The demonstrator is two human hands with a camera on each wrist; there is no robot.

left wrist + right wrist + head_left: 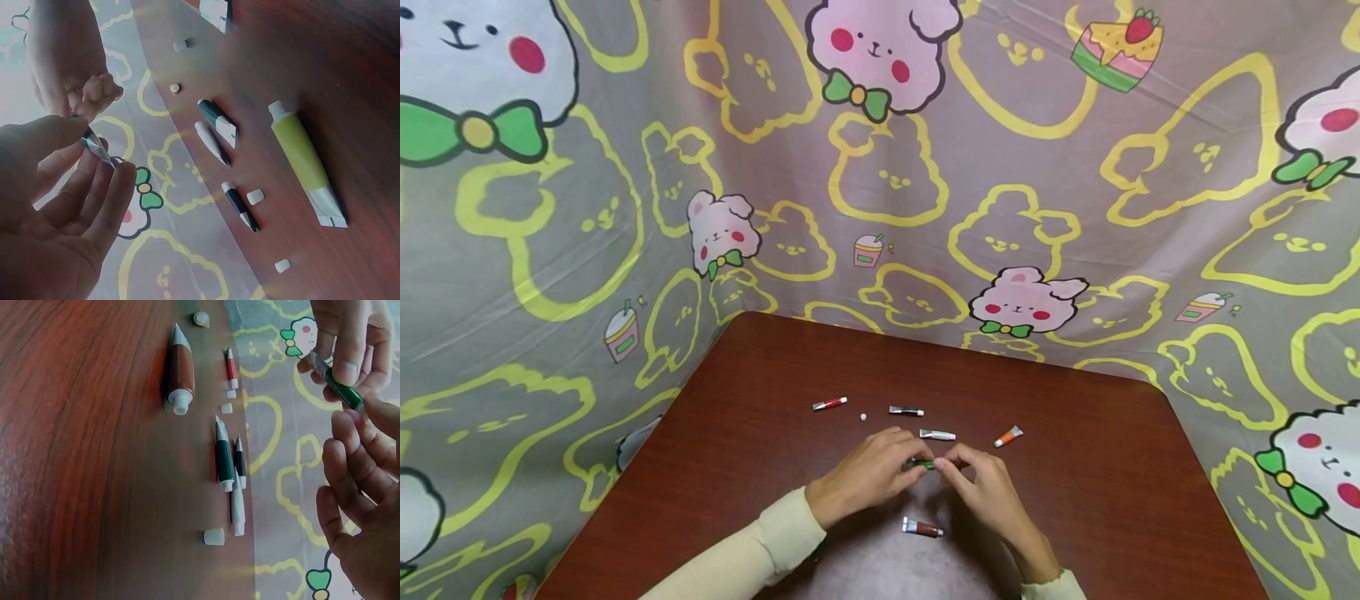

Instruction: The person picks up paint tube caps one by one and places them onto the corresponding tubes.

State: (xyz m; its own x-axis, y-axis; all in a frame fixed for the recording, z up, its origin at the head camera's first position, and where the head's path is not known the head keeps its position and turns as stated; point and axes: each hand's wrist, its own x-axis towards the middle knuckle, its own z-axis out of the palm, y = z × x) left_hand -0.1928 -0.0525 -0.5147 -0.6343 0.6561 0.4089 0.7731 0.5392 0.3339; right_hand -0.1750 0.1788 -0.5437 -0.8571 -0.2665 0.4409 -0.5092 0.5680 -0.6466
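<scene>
My left hand [880,465] pinches a small green paint tube [342,392] between thumb and fingers, its silver crimped end [99,150] showing in the left wrist view. From the other side, my right hand [988,493] has thumb and fingertips closed on the tube's neck end, which they hide. Both hands meet above the table's middle. Nearest the body lies a brown paint tube [922,527], its white nozzle uncapped in the right wrist view. Just beyond the hands are a white paint tube [937,435] and a black one [906,411].
A red paint tube [830,403] lies far left beside a small white cap [863,417]; an orange tube [1009,437] lies to the right. The left wrist view shows an uncapped yellow tube [303,156] and loose caps. A patterned cloth [895,250] borders the brown table [1112,500].
</scene>
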